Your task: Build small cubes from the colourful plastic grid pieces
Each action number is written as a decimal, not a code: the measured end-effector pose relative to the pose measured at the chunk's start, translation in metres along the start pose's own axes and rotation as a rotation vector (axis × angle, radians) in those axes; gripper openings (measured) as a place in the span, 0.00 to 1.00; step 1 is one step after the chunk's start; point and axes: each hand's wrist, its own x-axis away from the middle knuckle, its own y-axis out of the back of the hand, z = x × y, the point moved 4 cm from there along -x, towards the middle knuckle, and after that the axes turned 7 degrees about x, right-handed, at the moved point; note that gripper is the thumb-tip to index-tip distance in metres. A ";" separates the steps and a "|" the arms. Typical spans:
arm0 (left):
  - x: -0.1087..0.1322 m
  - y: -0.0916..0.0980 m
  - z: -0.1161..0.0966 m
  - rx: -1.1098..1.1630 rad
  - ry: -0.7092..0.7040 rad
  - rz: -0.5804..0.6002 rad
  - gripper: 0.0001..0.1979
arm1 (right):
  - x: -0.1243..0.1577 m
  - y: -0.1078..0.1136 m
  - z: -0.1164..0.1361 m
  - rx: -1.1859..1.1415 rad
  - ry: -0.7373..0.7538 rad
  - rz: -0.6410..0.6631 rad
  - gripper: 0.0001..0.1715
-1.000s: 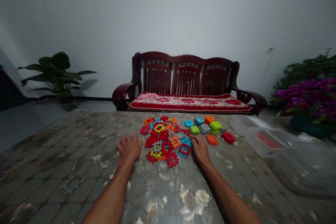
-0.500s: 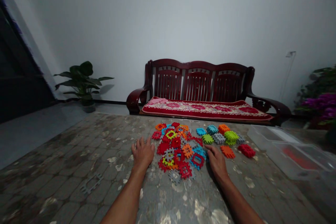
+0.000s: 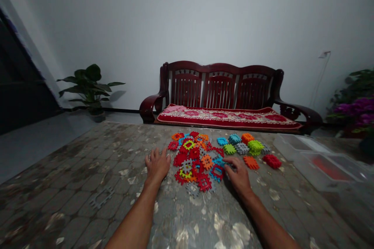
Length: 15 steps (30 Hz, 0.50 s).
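Observation:
A loose pile of toothed plastic building tiles in red, grey, orange, blue and yellow-green lies on the cloth-covered table. Left of the pile, my left hand rests palm down with its fingers spread and holds nothing. At the pile's right edge, my right hand has thumb and index finger closed on the edge of a blue tile. The fingertips partly cover that edge. Just below it lies a red tile with a window opening.
Sorted stacks stand right of the pile, among them a green stack, an orange tile and a red stack. Clear plastic boxes sit farther right. One grey tile lies at left. A wooden bench stands behind.
My right hand's thumb and index finger have come together on a blue tile at the pile's edge. My left hand stays beside the pile. The view has tilted slightly.

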 end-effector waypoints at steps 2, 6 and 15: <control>-0.001 -0.001 0.001 0.006 0.000 0.005 0.27 | 0.004 0.000 0.014 0.108 0.078 0.087 0.12; -0.001 0.000 0.001 0.025 -0.004 0.009 0.27 | 0.011 0.000 0.035 0.324 0.137 0.247 0.07; 0.002 0.011 -0.005 0.014 0.023 0.062 0.27 | 0.015 -0.001 0.045 0.465 0.237 0.349 0.03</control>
